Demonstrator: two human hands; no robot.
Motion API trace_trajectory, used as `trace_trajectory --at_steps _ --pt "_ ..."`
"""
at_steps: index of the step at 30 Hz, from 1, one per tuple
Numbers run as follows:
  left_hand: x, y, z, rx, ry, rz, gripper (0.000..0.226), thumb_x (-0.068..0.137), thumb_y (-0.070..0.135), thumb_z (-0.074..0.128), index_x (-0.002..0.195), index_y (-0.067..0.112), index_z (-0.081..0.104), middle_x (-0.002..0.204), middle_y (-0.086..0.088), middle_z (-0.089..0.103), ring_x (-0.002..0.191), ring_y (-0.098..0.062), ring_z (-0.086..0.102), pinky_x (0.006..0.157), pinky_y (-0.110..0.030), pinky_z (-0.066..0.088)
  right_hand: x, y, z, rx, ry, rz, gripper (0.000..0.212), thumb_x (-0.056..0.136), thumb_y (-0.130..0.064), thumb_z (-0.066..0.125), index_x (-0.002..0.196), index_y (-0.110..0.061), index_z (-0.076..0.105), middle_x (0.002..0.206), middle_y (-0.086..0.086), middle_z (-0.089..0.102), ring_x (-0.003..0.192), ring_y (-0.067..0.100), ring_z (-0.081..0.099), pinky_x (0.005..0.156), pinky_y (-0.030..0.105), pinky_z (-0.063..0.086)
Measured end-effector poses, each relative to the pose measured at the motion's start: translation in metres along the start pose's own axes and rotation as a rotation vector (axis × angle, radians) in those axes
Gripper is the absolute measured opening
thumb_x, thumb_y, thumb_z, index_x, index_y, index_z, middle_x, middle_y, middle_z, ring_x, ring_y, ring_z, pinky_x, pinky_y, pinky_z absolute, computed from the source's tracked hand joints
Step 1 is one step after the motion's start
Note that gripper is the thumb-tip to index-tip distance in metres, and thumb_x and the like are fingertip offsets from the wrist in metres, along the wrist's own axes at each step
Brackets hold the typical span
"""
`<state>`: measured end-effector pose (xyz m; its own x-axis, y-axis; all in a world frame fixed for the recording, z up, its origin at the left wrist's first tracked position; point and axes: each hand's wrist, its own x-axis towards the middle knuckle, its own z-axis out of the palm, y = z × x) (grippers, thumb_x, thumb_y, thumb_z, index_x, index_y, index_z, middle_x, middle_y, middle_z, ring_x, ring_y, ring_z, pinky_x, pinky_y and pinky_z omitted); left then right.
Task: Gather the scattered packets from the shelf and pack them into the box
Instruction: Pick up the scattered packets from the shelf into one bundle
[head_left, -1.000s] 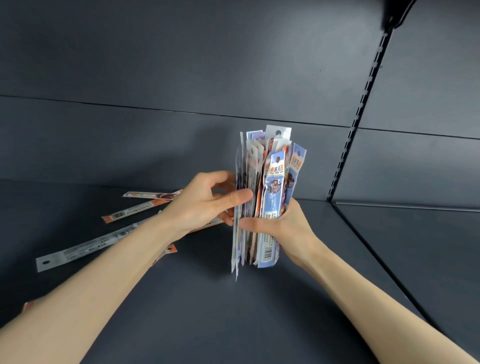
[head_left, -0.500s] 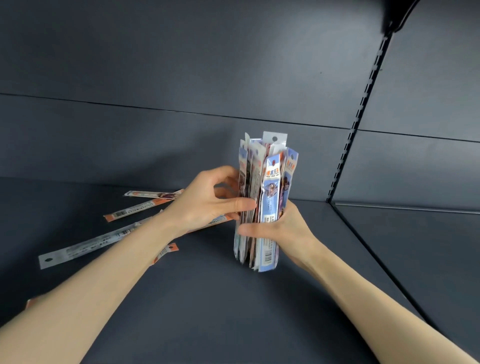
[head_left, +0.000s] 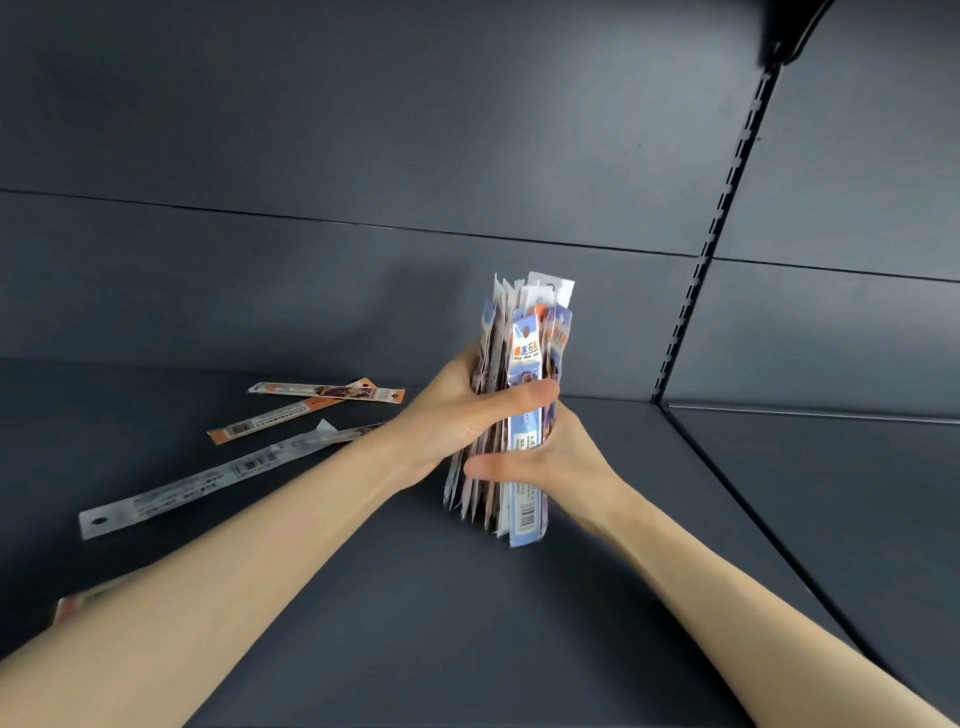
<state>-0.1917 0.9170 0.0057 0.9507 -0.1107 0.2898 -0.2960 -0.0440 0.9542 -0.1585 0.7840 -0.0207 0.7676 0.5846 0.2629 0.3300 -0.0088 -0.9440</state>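
A thick bundle of long narrow packets (head_left: 524, 343) stands upright on the dark shelf (head_left: 415, 623), printed blue, white and orange. My left hand (head_left: 457, 415) wraps around its middle from the left, thumb across the front. Lower down, my right hand (head_left: 550, 457) clasps the bundle from the right. Several loose packets lie flat to the left: an orange-ended pair (head_left: 311, 402), a long grey-white one (head_left: 208, 480), and one (head_left: 78, 603) mostly hidden behind my left forearm. No box is in view.
The shelf's grey back wall (head_left: 363, 291) rises behind the packets. A slotted upright rail (head_left: 696, 291) runs down at the right, and a seam (head_left: 753, 519) divides this shelf from the neighbouring one.
My left hand has closed fully round the bundle, its thumb now across the front. The packets, fanned out a second ago, are squeezed tighter together.
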Motion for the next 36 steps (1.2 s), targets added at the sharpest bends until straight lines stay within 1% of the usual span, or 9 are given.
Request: trace_trajectory --at_steps 7,11,14,19,22,26,29,32,36 --pt "-0.005 -0.001 0.001 0.054 -0.032 -0.040 0.058 0.072 0.044 0.061 0.127 0.034 0.044 0.116 0.015 0.064 0.099 0.006 0.065 0.078 -0.010 0.051 0.001 0.005 0.005 0.000 0.034 0.041 0.039 0.068 0.004 0.080 0.099 -0.015 0.065 0.079 -0.008 0.073 0.079 0.006 0.071 0.067 0.019 0.055" --pt "-0.009 0.003 0.000 0.156 -0.087 -0.103 0.045 0.080 0.050 0.053 0.123 0.048 0.040 0.116 0.025 0.059 0.103 0.010 0.060 0.089 -0.014 0.047 0.000 0.005 0.010 0.019 0.109 0.033 0.038 0.068 0.002 0.081 0.102 -0.009 0.067 0.088 0.001 0.076 0.083 0.015 0.074 0.074 0.029 0.060" --pt "-0.012 0.012 -0.005 0.261 -0.154 -0.166 0.055 0.086 0.055 0.045 0.138 0.045 0.029 0.119 0.028 0.051 0.113 0.008 0.050 0.102 -0.020 0.037 0.001 0.001 0.011 0.033 0.113 0.013 0.033 0.070 0.004 0.079 0.097 -0.012 0.069 0.089 0.003 0.076 0.086 0.018 0.073 0.078 0.034 0.060" --pt "-0.018 0.017 -0.020 0.299 -0.164 -0.190 0.052 0.090 0.052 0.042 0.138 0.046 0.024 0.104 0.040 0.045 0.093 0.026 0.045 0.085 -0.006 0.040 0.007 0.000 0.021 0.044 0.069 0.011 0.033 0.069 0.008 0.076 0.098 -0.005 0.068 0.085 0.005 0.074 0.084 0.020 0.073 0.077 0.035 0.060" --pt "-0.020 0.021 -0.035 0.299 -0.173 -0.215 0.033 0.091 0.049 0.040 0.121 0.053 0.025 0.100 0.041 0.044 0.078 0.034 0.048 0.071 0.005 0.041 0.019 -0.001 0.033 0.080 0.047 0.002 0.037 0.066 0.007 0.076 0.100 -0.004 0.067 0.086 0.005 0.073 0.085 0.020 0.072 0.077 0.034 0.059" --pt "-0.019 0.025 -0.062 0.286 -0.217 -0.242 0.021 0.086 0.052 0.040 0.107 0.056 0.040 0.098 0.042 0.052 0.085 0.029 0.054 0.071 0.000 0.044 0.037 -0.003 0.052 0.112 0.039 0.025 0.047 0.060 -0.005 0.075 0.106 -0.006 0.065 0.093 0.007 0.073 0.090 0.021 0.072 0.082 0.035 0.058" --pt "-0.014 0.023 -0.081 0.306 -0.228 -0.221 0.050 0.076 0.059 0.039 0.125 0.049 0.029 0.101 0.038 0.049 0.088 0.025 0.052 0.075 -0.002 0.045 0.051 -0.006 0.066 0.109 0.029 0.027 0.048 0.061 -0.005 0.076 0.107 -0.003 0.064 0.097 0.014 0.072 0.092 0.026 0.071 0.085 0.039 0.058" --pt "-0.008 0.026 -0.105 0.342 -0.259 -0.236 0.059 0.075 0.060 0.037 0.131 0.045 0.030 0.104 0.035 0.049 0.093 0.020 0.050 0.081 -0.004 0.045 0.067 -0.009 0.081 0.115 0.042 0.052 0.045 0.062 -0.005 0.075 0.106 -0.005 0.064 0.095 0.010 0.072 0.093 0.025 0.071 0.086 0.040 0.058" --pt "-0.004 0.025 -0.145 0.399 -0.198 -0.269 0.037 0.086 0.056 0.038 0.120 0.042 0.045 0.111 0.030 0.049 0.107 0.013 0.052 0.083 -0.004 0.040 0.087 -0.009 0.095 0.077 0.111 0.090 0.042 0.062 -0.008 0.076 0.103 -0.010 0.066 0.100 0.009 0.073 0.096 0.026 0.070 0.091 0.046 0.054"
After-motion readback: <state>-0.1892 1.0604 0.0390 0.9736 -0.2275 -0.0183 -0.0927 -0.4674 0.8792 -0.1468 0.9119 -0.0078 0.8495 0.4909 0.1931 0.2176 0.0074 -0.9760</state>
